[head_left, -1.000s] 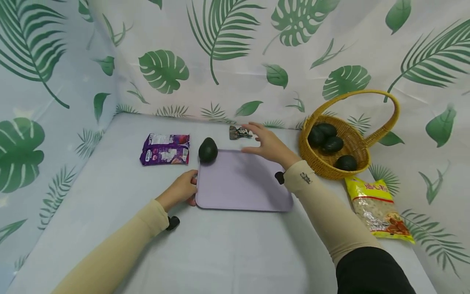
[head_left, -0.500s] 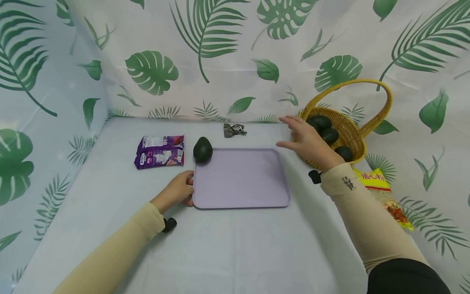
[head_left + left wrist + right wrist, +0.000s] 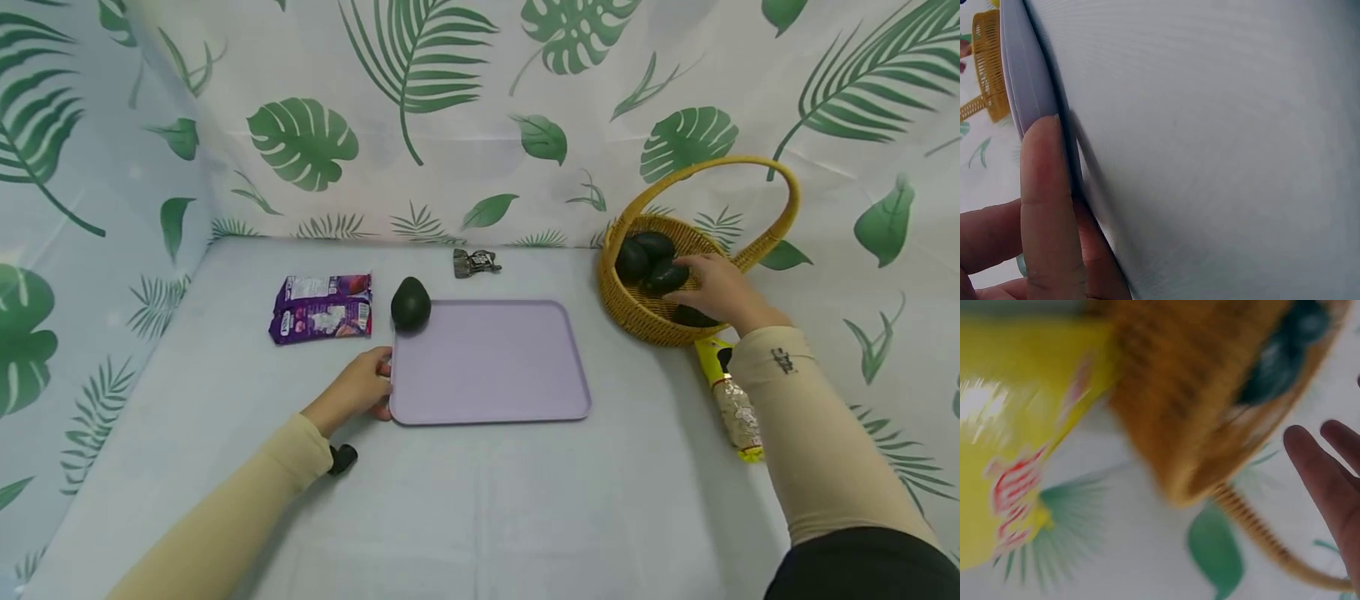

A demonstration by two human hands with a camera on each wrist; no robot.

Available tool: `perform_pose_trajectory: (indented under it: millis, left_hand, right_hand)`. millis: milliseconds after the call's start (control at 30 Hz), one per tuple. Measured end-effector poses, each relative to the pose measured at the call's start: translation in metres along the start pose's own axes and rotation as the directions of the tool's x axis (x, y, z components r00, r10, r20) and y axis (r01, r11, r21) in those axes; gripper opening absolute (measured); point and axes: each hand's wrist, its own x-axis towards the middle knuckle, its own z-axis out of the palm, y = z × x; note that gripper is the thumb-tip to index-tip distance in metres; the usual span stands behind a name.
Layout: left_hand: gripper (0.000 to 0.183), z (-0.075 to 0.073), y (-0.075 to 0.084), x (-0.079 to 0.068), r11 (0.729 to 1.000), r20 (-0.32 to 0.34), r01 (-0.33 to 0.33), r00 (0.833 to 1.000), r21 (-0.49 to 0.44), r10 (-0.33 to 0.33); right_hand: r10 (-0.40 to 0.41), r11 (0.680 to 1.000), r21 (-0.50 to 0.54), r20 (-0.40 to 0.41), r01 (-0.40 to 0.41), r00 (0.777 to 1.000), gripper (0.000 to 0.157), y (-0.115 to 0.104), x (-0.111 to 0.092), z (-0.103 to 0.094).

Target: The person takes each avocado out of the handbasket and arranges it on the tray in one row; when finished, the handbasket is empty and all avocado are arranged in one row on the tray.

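Toward the far right corner of the worktop [image 3: 487,508], right hand [image 3: 718,292] is over the wicker basket [image 3: 637,321] — thumb and fingers apart, nothing pinched; wrist view is blurred, so can't tell if a tip touches fruit. Nearest avocado [image 3: 662,280] lies inside the basket, just left of those fingertips, long axis roughly near-left to far-right, one end toward the hand. Judging by that, a grip would have to come round that end or turn to go across the middle. Two more avocados [image 3: 632,262] sit close beyond it and to its left; a fourth avocado [image 3: 692,316] is partly hidden under the hand, near side of the basket. Left hand [image 3: 356,383] is well apart from all this, fingers curled on the left rim of the lilac tray [image 3: 491,367] — so right is plainly the nearer hand. Tray avocado [image 3: 411,304] sits at the tray's far left corner. Yellow bag [image 3: 735,412] lies just nearer than the basket, partly behind the right sleeve.
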Motion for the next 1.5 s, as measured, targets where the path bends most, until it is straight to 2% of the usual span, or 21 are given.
perform_pose_trajectory:
  millis: [133,300,400,500,667,933,1200,1333,1500]
  left_hand:
    - [0.072,0.000,0.001,0.000,1.000,-0.004,0.003,1.000,0.009,-0.003]
    - [0.072,-0.001,0.003,0.001,1.000,-0.010,0.012,1.000,0.015,-0.012]
    - [0.073,0.000,0.003,0.001,1.000,-0.009,0.009,1.000,0.010,-0.009]
    - [0.073,0.001,0.003,0.002,1.000,-0.011,0.010,1.000,-0.002,-0.010]
    - [0.074,0.002,0.003,0.002,1.000,-0.014,0.011,1.000,-0.007,-0.012]
    - [0.072,0.001,0.001,0.002,1.000,-0.020,0.015,1.000,-0.002,-0.015]
    - [0.072,0.002,0.000,0.002,1.000,-0.022,0.021,1.000,-0.001,-0.021]
    - [0.072,0.002,0.000,0.002,1.000,-0.020,0.025,0.999,0.002,-0.025]
    - [0.071,0.000,0.000,0.001,1.000,-0.019,0.029,0.999,0.010,-0.028]
  right_hand:
    - [0.040,0.996,-0.089,0.118,-0.030,0.992,0.081,0.021,0.001,0.001]
    - [0.101,0.988,-0.138,0.244,-0.069,0.965,0.075,0.032,0.002,0.005]
    - [0.099,0.985,-0.161,0.280,-0.055,0.955,0.068,0.037,0.003,0.008]
    - [0.085,0.983,-0.182,0.281,-0.034,0.956,0.061,0.040,0.005,0.011]
    - [0.061,0.986,-0.163,0.251,-0.020,0.966,0.057,0.044,0.006,0.015]
    - [0.062,0.997,-0.063,0.183,-0.052,0.981,0.057,0.048,0.006,0.019]
    - [0.041,0.999,-0.006,0.079,-0.041,0.996,0.069,0.041,-0.005,0.012]
    - [0.038,0.999,0.037,-0.002,-0.037,0.999,0.076,0.025,-0.020,0.003]
    - [-0.028,0.999,0.042,-0.110,0.032,0.994,0.073,-0.012,-0.034,-0.002]
